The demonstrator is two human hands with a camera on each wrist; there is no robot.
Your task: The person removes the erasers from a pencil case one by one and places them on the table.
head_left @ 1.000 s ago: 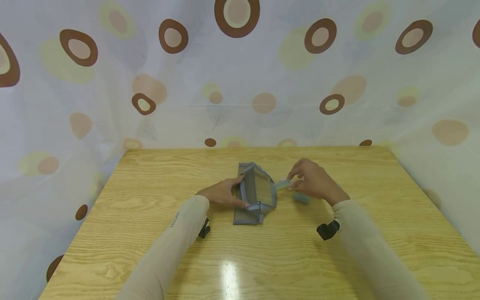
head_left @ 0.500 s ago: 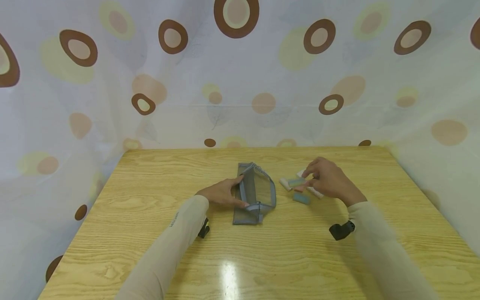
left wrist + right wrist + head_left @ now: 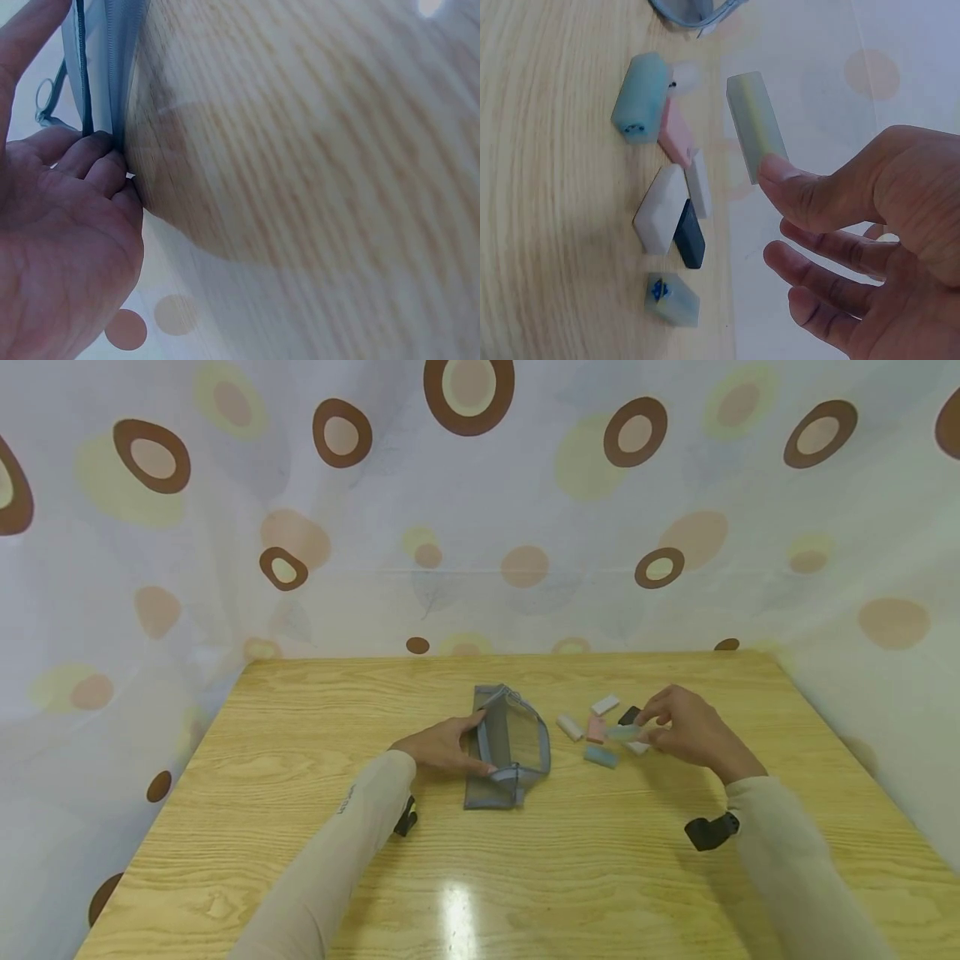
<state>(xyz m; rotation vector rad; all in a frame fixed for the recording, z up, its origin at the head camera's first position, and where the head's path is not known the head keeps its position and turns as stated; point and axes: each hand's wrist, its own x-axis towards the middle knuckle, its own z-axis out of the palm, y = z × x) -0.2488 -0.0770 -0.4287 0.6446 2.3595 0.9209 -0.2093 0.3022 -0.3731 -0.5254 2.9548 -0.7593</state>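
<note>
My left hand [image 3: 446, 746] holds the mouth of a grey-blue mesh zip pouch [image 3: 491, 793] spread, thumb and fingers apart along its edge. In the left wrist view its fingers bend against the zipper edge [image 3: 120, 75]. Between thumb and fingers, my right hand [image 3: 686, 727] pinches a translucent pale-green eraser [image 3: 754, 124] with a yellow streak, raised off the table. Below it lie several loose erasers: a blue one [image 3: 601, 757], a pink one [image 3: 596, 729], white ones [image 3: 569, 727] and a black one [image 3: 629, 716].
The pouch and erasers share a wood-grain table [image 3: 360, 877]. A patterned sheet [image 3: 480, 602] rises behind its far edge and along the sides. In the right wrist view another translucent eraser [image 3: 673, 300] stands apart from the group.
My right hand has moved rightward, away from the pouch, with the pale-green eraser in its fingers, uncovering the loose erasers. My left hand and the pouch stay in place.
</note>
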